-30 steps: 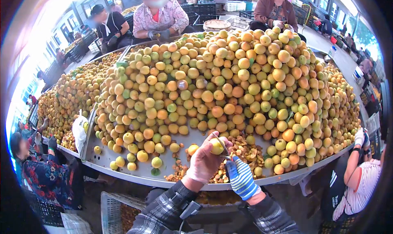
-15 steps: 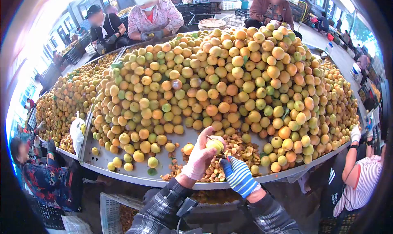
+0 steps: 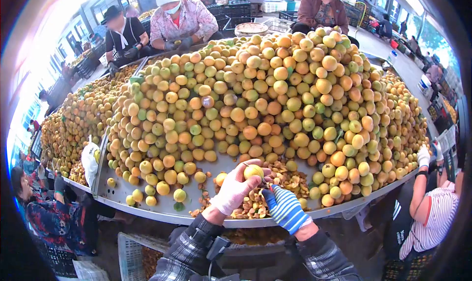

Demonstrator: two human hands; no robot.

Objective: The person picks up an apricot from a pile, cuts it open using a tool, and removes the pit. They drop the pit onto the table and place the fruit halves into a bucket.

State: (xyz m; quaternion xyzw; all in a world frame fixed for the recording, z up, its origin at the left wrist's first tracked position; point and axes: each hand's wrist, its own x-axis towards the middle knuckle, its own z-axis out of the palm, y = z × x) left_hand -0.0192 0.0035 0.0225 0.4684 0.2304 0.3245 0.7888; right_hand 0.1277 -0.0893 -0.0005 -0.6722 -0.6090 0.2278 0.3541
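Note:
My left hand (image 3: 235,185), in a pale thin glove, is closed around a round yellow apricot-like fruit (image 3: 253,171). My right hand (image 3: 286,207), in a blue-and-white striped glove, grips what looks like a small knife (image 3: 266,185), mostly hidden by the fingers. Its tip is close to the fruit, and whether they touch I cannot make out. Beneath both hands lie many cut fruit pieces (image 3: 248,207) on the metal table (image 3: 147,212). Behind them rises a large heap of whole yellow, orange and greenish fruit (image 3: 236,115).
A white bag (image 3: 91,164) hangs by the divider at the left. Below the table edge stands a white crate (image 3: 129,256). Co-workers sit across the heap and on both sides, including a person in a striped shirt (image 3: 432,217).
The fruit in my left hand has turned and shows a rounder yellow face. Both hands stay close together with little shift. The view has moved slightly.

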